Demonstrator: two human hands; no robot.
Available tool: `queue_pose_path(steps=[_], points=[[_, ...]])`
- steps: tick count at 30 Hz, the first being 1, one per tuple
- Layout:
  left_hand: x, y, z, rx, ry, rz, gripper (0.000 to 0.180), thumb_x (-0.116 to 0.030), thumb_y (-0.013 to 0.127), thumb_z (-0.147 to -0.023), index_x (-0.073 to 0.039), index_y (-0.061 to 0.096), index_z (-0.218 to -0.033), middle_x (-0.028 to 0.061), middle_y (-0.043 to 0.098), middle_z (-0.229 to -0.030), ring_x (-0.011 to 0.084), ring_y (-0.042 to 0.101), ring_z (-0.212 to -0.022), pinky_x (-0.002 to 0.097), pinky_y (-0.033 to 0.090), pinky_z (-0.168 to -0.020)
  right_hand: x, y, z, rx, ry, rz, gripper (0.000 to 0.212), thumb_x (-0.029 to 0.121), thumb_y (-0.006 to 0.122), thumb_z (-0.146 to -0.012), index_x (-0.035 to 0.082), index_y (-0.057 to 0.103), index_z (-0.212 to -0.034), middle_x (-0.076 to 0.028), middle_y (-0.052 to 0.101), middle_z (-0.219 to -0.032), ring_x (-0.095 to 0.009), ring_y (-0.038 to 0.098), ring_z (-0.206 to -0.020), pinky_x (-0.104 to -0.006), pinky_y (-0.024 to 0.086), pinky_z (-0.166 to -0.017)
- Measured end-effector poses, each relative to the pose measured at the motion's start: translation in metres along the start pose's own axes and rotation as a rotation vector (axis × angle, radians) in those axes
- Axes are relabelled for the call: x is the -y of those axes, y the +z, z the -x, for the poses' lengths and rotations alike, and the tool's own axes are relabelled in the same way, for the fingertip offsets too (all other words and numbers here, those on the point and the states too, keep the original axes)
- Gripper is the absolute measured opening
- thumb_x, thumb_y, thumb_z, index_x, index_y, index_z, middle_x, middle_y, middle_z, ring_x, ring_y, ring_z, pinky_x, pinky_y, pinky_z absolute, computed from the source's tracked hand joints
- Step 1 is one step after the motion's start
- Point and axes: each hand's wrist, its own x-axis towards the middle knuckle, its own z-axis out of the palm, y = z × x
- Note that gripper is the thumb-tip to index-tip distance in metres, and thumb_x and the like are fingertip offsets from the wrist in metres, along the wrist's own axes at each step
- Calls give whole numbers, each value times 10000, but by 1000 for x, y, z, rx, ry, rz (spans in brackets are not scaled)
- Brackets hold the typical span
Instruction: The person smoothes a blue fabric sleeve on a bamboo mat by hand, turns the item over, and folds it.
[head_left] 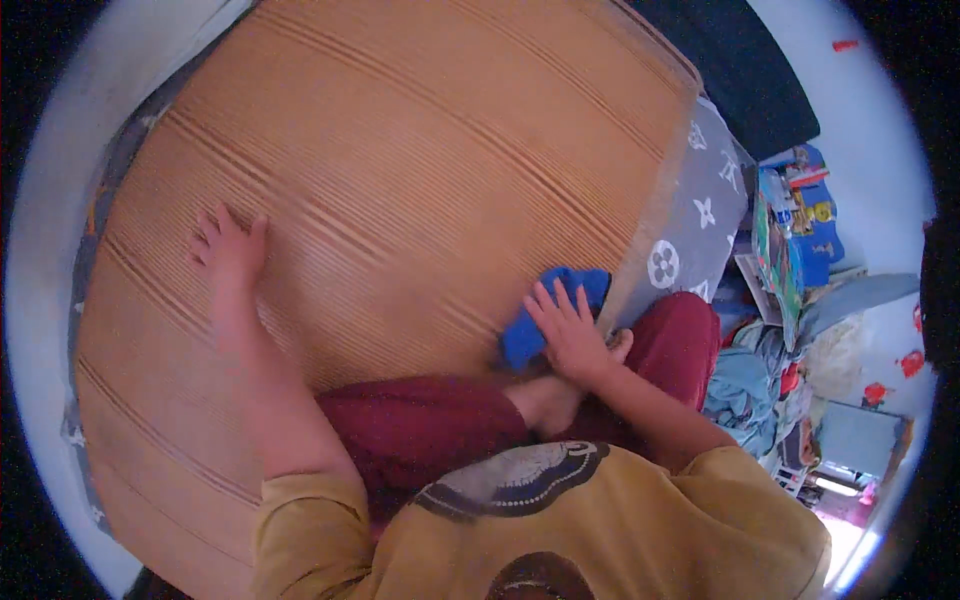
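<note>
My left hand lies on the brown striped mat, its fingers spread and nothing in it. Over at the right, a crumpled blue cloth rests on the mat near my crossed legs. My right hand is laid across that cloth with its fingers stretched out flat, not wrapped round it. Part of the cloth is hidden under the palm.
I sit on the mat in dark red trousers. A grey patterned sheet shows beyond its right edge. Farther right are colourful printed packs or books and a heap of clothes. A dark panel stands at the back right.
</note>
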Motion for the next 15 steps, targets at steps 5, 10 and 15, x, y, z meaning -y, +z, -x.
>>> queue_pose_path(steps=[5,10,15], points=[[-13,-4,31,141,77,-93,946,-656,527,-869,-157,142,-1574,166,105,-1631,437,53,-1490,592,67,-1182,-16,33,-8,-344,305,-142,853,64,651,-791,35,221,-1527,-209,190,-1596,-426,160,-1477,-587,131,-1176],[-9,-6,42,196,73,-46,1021,-693,519,-858,-111,81,-1573,198,43,-1630,449,2,-1488,601,48,-1179,-44,23,-43,-474,278,-119,806,35,619,-825,27,222,-1526,-211,197,-1594,-427,164,-1474,-573,139,-1178],[-27,-7,45,224,72,-45,1121,-742,531,-823,-72,28,-1568,236,-14,-1620,463,-45,-1482,608,16,-1174,-140,-3,-96,-551,383,-79,734,114,606,-892,17,235,-1517,-199,214,-1592,-402,180,-1474,-563,150,-1179]])
